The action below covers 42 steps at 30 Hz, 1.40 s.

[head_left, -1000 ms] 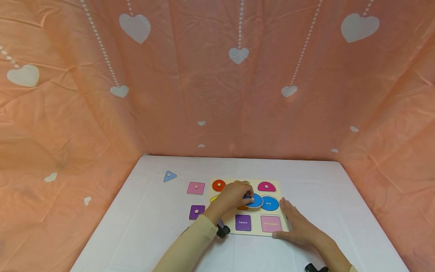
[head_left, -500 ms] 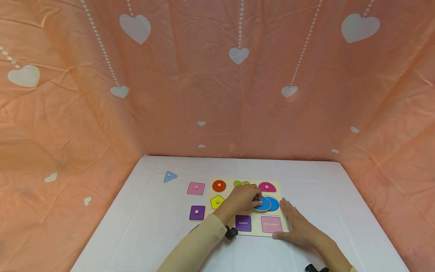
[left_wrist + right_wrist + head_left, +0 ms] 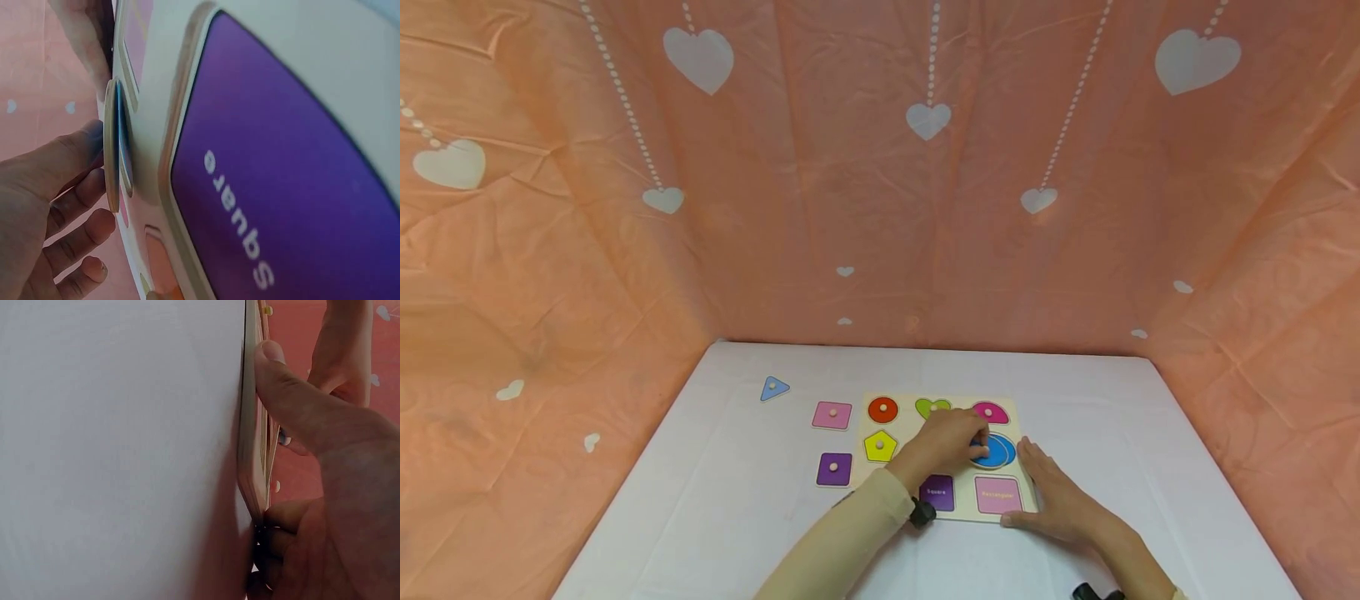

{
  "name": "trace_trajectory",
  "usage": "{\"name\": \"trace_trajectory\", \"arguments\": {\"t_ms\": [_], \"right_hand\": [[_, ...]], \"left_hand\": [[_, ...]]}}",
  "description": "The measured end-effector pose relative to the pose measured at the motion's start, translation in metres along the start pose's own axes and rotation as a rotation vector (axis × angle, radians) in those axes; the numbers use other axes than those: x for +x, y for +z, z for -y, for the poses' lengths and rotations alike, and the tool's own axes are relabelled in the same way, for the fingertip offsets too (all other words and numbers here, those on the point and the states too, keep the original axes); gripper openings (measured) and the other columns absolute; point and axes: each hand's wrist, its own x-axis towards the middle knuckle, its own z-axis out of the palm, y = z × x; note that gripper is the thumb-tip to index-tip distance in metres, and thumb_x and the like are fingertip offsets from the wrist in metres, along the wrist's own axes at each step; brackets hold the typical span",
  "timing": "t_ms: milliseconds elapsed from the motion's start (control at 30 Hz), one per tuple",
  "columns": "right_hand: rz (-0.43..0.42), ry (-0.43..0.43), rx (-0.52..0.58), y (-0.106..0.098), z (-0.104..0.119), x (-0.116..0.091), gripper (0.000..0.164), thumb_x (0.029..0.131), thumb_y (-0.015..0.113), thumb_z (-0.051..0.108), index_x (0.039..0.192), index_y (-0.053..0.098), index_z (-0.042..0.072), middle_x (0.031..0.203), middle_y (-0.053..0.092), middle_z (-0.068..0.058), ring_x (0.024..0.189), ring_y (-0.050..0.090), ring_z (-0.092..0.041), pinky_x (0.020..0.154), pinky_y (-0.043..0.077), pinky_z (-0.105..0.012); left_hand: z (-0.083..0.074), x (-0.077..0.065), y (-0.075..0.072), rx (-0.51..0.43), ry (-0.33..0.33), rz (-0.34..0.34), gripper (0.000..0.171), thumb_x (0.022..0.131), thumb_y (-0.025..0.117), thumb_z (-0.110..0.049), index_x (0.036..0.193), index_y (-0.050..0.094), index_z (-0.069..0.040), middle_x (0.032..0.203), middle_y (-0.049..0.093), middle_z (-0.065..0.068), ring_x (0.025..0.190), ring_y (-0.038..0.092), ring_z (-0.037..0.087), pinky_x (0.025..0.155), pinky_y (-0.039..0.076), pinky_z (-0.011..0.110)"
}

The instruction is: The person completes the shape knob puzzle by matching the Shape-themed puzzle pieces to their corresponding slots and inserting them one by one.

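Note:
With thumb and fingers my left hand (image 3: 946, 443) pinches a blue oval puzzle piece (image 3: 995, 452) by its knob. This piece overlaps the blue oval recess at the right of the cream shape puzzle board (image 3: 966, 493). Edge-on in the left wrist view, the oval piece (image 3: 112, 150) stands tilted close over the board. My right hand (image 3: 1060, 498) lies at the board's near right corner, fingers along the right side and thumb at the front edge. On the board, the purple square recess (image 3: 938, 493) and pink rectangle recess (image 3: 998, 495) are bare.
Left of the board lie a purple square piece (image 3: 834, 469), a pink rectangle piece (image 3: 831, 415) and a light blue triangle piece (image 3: 773, 388). Red circle (image 3: 883, 409), yellow pentagon (image 3: 880, 447), green heart (image 3: 931, 407) and magenta half-circle (image 3: 991, 412) pieces sit in the board.
My left hand has moved right with the blue oval piece, which now covers most of the oval recess. The yellow pentagon and green heart have come into fuller view. My right hand has stayed put.

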Motion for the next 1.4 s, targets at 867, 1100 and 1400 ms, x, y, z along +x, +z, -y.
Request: {"name": "trace_trajectory", "arguments": {"t_ms": [867,1100,1400], "right_hand": [[0.007,0.002,0.01,-0.002,0.0,0.0,0.128,0.081,0.088,0.061,0.167,0.021,-0.006,0.174,0.018,-0.03,0.159,0.018,-0.054,0.124,0.021,-0.069],[0.008,-0.008,0.004,-0.002,-0.002,0.001,0.128,0.081,0.087,0.062,0.167,0.021,-0.006,0.174,0.018,-0.03,0.159,0.018,-0.054,0.124,0.02,-0.069],[0.01,-0.002,0.02,-0.003,0.001,0.001,0.127,0.081,0.088,0.061,0.167,0.022,-0.006,0.174,0.018,-0.03,0.159,0.017,-0.054,0.124,0.02,-0.069]], "left_hand": [[-0.004,0.013,0.012,-0.009,-0.021,-0.013,0.016,0.1,0.076,-0.045,0.103,0.069,-0.03,0.094,0.065,-0.016,0.086,0.057,0.005,0.087,0.05,0.023],[-0.005,0.014,0.012,-0.005,-0.026,-0.018,0.016,0.101,0.075,-0.045,0.103,0.07,-0.03,0.094,0.065,-0.016,0.087,0.057,0.005,0.087,0.05,0.023],[-0.005,0.014,0.013,-0.029,-0.036,-0.017,0.016,0.1,0.075,-0.044,0.103,0.07,-0.029,0.091,0.062,-0.016,0.087,0.056,0.006,0.088,0.05,0.025]]}}
